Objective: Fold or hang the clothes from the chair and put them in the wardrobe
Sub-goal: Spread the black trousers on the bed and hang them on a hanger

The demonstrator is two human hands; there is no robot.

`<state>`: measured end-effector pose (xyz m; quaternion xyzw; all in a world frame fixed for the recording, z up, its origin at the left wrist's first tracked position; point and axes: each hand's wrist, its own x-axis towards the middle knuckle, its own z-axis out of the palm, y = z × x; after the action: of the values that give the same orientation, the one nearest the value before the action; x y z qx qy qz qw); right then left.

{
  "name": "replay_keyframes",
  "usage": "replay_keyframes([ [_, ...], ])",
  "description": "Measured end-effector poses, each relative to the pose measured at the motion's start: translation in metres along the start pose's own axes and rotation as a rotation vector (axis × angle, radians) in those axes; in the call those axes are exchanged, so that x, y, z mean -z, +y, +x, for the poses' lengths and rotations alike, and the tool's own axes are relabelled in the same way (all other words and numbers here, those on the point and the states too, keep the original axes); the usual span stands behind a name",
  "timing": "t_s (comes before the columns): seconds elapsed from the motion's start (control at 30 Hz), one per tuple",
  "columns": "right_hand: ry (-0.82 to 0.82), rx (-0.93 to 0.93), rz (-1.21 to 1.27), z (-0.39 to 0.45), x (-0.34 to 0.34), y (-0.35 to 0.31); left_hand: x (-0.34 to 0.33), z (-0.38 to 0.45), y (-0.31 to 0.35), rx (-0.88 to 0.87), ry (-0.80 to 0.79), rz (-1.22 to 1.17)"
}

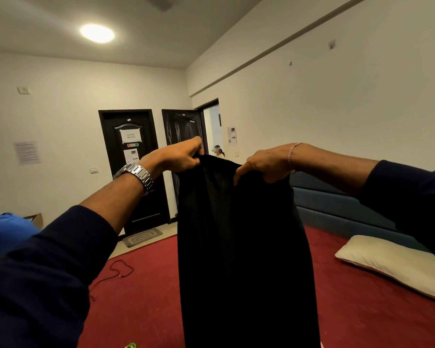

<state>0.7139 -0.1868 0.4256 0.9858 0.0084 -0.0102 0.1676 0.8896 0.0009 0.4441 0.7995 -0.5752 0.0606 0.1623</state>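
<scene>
Both hands pinch the top edge of the black garment (241,247) — my left hand (180,156) at one corner, my right hand (264,164) at the other, level with each other, fingers curled into the cloth. It hangs straight down from my fingers, long axis vertical, over the red bed (141,297) — so laying it flat there looks like the step ahead.

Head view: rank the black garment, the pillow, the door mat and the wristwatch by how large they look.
1. black garment, though nearness inflates it
2. pillow
3. door mat
4. wristwatch, close to the door mat in apparent size
</scene>
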Motion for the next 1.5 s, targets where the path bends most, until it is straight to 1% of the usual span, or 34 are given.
replay_keyframes([
  [0.1,0.104,-0.025,0.083,0.001,-0.002,-0.001,-0.002,0.002,0.001,0.003,-0.005,-0.100],
  [0.2,0.289,-0.021,0.261,0.002,-0.007,0.004,0.001,0.004,0.002,-0.018,-0.018,-0.170],
  [0.27,0.350,-0.051,0.373,0.001,-0.010,0.007,0.005,0.006,0.003,-0.032,-0.035,-0.201],
  [0.33,0.347,-0.026,0.438,-0.002,-0.011,0.009,0.008,0.007,0.000,-0.045,-0.040,-0.207],
  [0.43,0.280,0.066,0.473,-0.007,-0.008,0.015,0.012,0.006,-0.004,-0.081,0.000,-0.259],
  [0.5,0.206,0.061,0.483,-0.012,-0.001,0.014,0.013,0.007,-0.001,-0.135,0.038,-0.271],
  [0.57,0.166,0.041,0.480,-0.013,0.008,0.013,0.012,0.009,0.005,-0.176,0.048,-0.234],
  [0.63,0.111,-0.019,0.430,-0.011,0.019,0.012,0.011,0.013,0.008,-0.194,0.048,-0.191],
  [0.73,0.052,-0.189,0.250,-0.008,0.034,0.008,0.004,0.015,0.009,-0.182,0.073,-0.179],
  [0.8,0.092,-0.311,0.134,-0.006,0.039,0.000,-0.002,0.016,0.012,-0.179,0.109,-0.193],
  [0.87,0.185,-0.407,0.089,0.000,0.037,-0.005,-0.006,0.017,0.016,-0.207,0.121,-0.177],
  [0.9,0.223,-0.450,0.137,0.005,0.034,-0.004,-0.006,0.018,0.019,-0.225,0.118,-0.142],
  [1.0,0.281,-0.554,0.485,0.017,0.031,-0.002,-0.011,0.021,0.029,-0.224,0.074,-0.041],
  [1.03,0.306,-0.571,0.586,0.019,0.034,-0.004,-0.013,0.022,0.032,-0.217,0.062,-0.016],
  [1.1,0.333,-0.577,0.712,0.025,0.041,-0.008,-0.017,0.026,0.036,-0.197,0.046,-0.002],
  [1.13,0.322,-0.571,0.744,0.028,0.043,-0.009,-0.019,0.027,0.038,-0.175,0.044,-0.050],
  [1.23,0.264,-0.563,0.884,0.030,0.047,-0.010,-0.022,0.023,0.051,-0.074,0.053,-0.379],
  [1.27,0.275,-0.531,0.992,0.028,0.045,-0.006,-0.022,0.021,0.054,-0.037,0.045,-0.441],
  [1.33,0.314,-0.471,1.225,0.024,0.044,-0.001,-0.021,0.021,0.057,0.014,0.027,-0.438],
  [1.37,0.292,-0.453,1.241,0.025,0.045,-0.001,-0.021,0.020,0.056,0.030,0.021,-0.412],
  [1.43,0.192,-0.457,1.076,0.026,0.046,-0.008,-0.020,0.021,0.049,0.034,-0.001,-0.318],
  [1.47,0.163,-0.453,1.018,0.026,0.048,-0.012,-0.019,0.022,0.046,0.018,-0.014,-0.240],
  [1.5,0.170,-0.439,1.007,0.025,0.049,-0.012,-0.019,0.022,0.043,-0.003,-0.022,-0.163],
])
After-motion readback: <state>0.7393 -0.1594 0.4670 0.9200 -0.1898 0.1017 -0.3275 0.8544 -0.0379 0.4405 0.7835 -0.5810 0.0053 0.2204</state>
